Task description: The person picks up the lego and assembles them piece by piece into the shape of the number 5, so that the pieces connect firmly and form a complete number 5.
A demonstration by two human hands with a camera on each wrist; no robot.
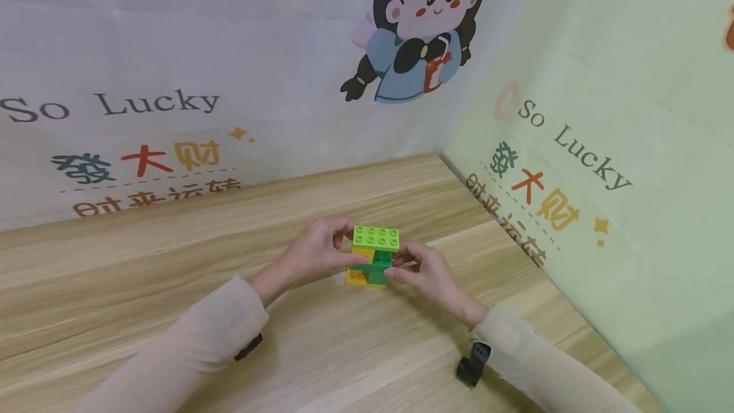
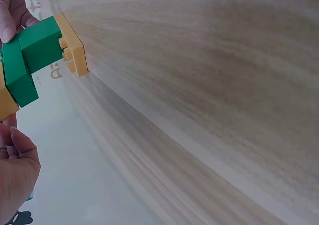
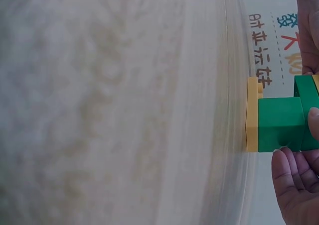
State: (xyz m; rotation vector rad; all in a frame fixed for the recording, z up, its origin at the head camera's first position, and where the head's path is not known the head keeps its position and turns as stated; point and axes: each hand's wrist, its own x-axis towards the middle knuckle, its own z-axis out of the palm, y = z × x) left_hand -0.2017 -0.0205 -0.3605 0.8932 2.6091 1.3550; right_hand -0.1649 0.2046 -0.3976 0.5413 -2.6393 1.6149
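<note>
A stack of toy building bricks stands on the table between my two hands. At its top lies a light green studded brick (image 1: 375,238), with a yellow brick (image 1: 361,252) beneath it. Lower down come an upper dark green brick (image 2: 20,75), a dark green block (image 3: 281,124) and a flat orange studded base (image 2: 74,47). My left hand (image 1: 318,250) grips the stack from the left, its thumb near the yellow brick and its fingers partly hidden behind. From the right, my right hand (image 1: 429,273) holds the upper dark green brick, thumb in front.
Wood-grain table (image 1: 143,279) surrounds the stack. A printed white cloth wall (image 1: 275,50) rises at the back and another printed wall (image 1: 648,145) borders the right side, meeting in a corner behind the bricks. Black wrist devices (image 1: 473,365) sit under the sleeves.
</note>
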